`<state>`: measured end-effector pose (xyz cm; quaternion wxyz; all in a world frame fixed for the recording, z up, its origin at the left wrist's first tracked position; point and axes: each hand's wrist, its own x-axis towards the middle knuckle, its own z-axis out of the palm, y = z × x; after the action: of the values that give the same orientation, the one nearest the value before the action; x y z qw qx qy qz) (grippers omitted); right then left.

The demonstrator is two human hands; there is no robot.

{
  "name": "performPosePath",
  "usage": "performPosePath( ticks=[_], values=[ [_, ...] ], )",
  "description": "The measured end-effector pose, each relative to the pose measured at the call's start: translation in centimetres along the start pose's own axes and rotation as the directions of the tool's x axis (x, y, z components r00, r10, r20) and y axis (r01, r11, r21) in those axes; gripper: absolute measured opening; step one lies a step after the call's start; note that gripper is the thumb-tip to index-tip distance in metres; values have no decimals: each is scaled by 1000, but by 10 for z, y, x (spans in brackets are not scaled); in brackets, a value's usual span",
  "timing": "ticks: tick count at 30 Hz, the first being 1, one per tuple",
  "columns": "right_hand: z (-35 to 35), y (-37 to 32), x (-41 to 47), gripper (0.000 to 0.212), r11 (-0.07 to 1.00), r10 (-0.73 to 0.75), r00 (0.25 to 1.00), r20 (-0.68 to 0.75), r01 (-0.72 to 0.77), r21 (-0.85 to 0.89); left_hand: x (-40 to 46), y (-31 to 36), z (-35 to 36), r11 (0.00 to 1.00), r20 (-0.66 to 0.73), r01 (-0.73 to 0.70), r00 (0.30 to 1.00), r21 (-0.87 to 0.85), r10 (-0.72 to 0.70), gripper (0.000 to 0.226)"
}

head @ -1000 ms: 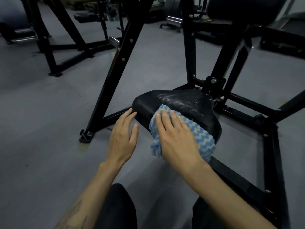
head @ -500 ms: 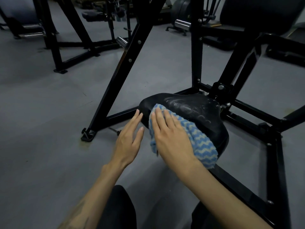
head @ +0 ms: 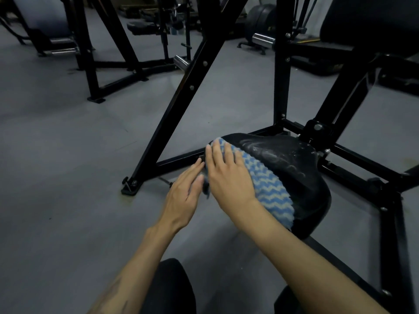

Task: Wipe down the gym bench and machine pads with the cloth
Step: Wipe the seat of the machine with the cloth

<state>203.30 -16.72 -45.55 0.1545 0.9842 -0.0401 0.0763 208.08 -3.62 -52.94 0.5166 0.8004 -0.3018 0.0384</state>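
Pressing the cloth (head: 267,186) flat-fingered on the seat pad's (head: 294,168) near-left edge, the right hand (head: 229,175) led; the relaxed, empty left hand (head: 183,196) lay beside it, unwiped pad stretching away rightward.

We see both of our forearms bare from the elbow down, with no sleeves, watch, rings or gloves on them. Our left hand (head: 183,196) and our right hand (head: 229,177) are uncovered, with short, plain nails. A faint dark tattoo marking (head: 118,293) runs along the near part of the left forearm, too blurred to read. At the near edge, our knees are covered in plain black fabric trousers (head: 170,288).
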Motion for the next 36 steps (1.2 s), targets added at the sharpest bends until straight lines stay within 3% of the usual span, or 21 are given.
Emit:
performPosePath(
  ticks=[9, 16, 22, 27, 32, 36],
  values=[
    [-2, 4, -23, 70, 997, 34, 999, 39, -36, 62, -4, -6, -7, 999, -65, 37, 997, 11, -36, 52],
    [-5, -2, 26, 65, 994, 45, 998, 45, -49, 96, 2, 6, -8, 1000, -120, 1, 993, 22, 2, 57],
    [-18, 20, -44, 81, 986, 73, 992, 107, -88, 144, 10, 22, 0, 990, -109, -116, 986, 78, 124, 47],
    [-28, 47, -94, 78, 975, 122, 972, 202, -156, 159, 23, 33, 16, 922, 13, -316, 947, 225, 322, 41],
    [-21, 45, -62, 70, 967, 125, 975, 183, -161, 198, 27, 38, 29, 921, 31, -324, 945, 216, 325, 42],
    [-12, 59, -103, 69, 950, 146, 985, 87, -164, 265, 24, 41, 32, 903, 12, -355, 932, 244, 363, 40]
  ],
)
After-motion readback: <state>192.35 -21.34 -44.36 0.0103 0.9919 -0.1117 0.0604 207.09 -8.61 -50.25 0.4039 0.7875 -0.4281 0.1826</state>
